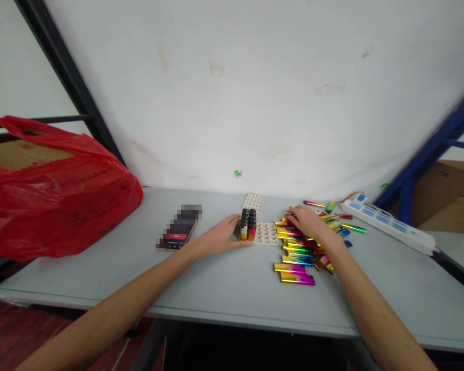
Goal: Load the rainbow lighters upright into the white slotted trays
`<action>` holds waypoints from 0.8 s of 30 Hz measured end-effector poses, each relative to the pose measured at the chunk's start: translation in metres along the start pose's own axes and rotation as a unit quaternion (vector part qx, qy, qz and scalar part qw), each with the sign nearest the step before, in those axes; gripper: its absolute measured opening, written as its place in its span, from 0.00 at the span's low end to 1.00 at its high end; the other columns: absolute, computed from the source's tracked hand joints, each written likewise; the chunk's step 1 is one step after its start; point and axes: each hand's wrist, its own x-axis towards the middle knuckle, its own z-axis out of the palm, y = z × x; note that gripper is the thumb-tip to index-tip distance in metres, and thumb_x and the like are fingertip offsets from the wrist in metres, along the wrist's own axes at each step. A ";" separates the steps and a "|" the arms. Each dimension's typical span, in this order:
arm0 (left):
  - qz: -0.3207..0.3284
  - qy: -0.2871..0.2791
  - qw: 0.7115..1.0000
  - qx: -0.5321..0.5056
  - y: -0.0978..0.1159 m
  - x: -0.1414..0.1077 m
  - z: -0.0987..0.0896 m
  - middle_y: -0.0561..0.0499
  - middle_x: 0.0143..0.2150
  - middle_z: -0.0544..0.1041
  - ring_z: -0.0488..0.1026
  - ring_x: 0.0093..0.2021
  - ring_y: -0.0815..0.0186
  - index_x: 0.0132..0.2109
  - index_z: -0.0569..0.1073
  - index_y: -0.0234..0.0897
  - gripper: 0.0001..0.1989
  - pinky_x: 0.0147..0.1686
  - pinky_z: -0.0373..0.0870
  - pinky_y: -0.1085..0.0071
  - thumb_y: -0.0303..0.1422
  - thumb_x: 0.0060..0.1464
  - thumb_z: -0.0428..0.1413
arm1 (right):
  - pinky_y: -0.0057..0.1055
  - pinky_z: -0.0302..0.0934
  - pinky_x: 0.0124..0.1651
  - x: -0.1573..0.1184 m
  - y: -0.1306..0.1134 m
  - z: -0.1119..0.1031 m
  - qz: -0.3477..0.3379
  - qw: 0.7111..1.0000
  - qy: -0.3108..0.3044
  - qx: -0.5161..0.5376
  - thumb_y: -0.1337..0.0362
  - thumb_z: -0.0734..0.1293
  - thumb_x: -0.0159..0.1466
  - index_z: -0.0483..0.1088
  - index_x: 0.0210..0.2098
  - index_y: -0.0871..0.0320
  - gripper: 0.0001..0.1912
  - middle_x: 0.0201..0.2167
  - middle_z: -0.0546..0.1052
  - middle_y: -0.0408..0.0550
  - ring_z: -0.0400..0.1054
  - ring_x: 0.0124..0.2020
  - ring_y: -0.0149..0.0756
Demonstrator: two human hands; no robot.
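Note:
My left hand (222, 237) curves around the left end of a white tray with round holes (267, 234), thumb along its front edge. Lighters (248, 225) with black tops stand upright in two rows at that end, against my fingers. The rest of the tray shows bare holes. My right hand (308, 222) is over a heap of shiny coloured lighters (298, 252), its fingers curled down and pinching at a lighter on the near-left side. The fingertips partly hide what they grip.
Behind the first tray lies a second white holed tray (254, 201). A phone (178, 232) rests to the left, and a red plastic bag (69, 196) with a cardboard box stands at the far left. A white power strip (390, 225) runs along the right side of the grey table (216, 288).

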 end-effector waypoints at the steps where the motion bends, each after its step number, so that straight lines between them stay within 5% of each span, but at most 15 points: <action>1: 0.000 -0.001 1.000 0.003 0.000 0.000 0.000 0.36 0.73 0.73 0.71 0.74 0.44 0.71 0.69 0.38 0.39 0.78 0.64 0.50 0.55 0.64 0.67 | 0.38 0.64 0.66 0.001 0.001 0.001 0.003 1.000 0.005 0.000 0.62 0.64 0.79 0.83 0.56 0.61 0.17 0.55 0.84 0.63 0.77 0.58 0.48; 9: 0.009 -0.002 1.000 0.008 0.003 -0.001 0.000 0.35 0.74 0.72 0.68 0.76 0.44 0.73 0.69 0.38 0.38 0.79 0.62 0.50 0.54 0.66 0.66 | 0.40 0.67 0.58 -0.001 0.006 0.009 -0.009 0.995 0.085 0.041 0.57 0.68 0.76 0.83 0.46 0.57 0.13 0.42 0.84 0.59 0.78 0.50 0.49; 16: -0.001 -0.004 1.000 0.021 0.004 -0.003 0.000 0.34 0.75 0.71 0.67 0.77 0.45 0.73 0.68 0.35 0.38 0.79 0.62 0.52 0.54 0.67 0.64 | 0.37 0.66 0.43 -0.003 -0.010 0.000 0.015 0.978 0.157 0.135 0.54 0.58 0.81 0.77 0.58 0.56 0.20 0.34 0.86 0.52 0.80 0.35 0.49; 24: -0.002 -0.002 0.999 0.034 0.001 -0.003 0.002 0.33 0.75 0.70 0.66 0.77 0.44 0.73 0.67 0.35 0.39 0.79 0.61 0.51 0.56 0.68 0.63 | 0.35 0.61 0.37 -0.008 -0.040 -0.012 0.031 0.944 0.194 0.266 0.40 0.67 0.72 0.78 0.46 0.54 0.23 0.28 0.84 0.48 0.76 0.27 0.44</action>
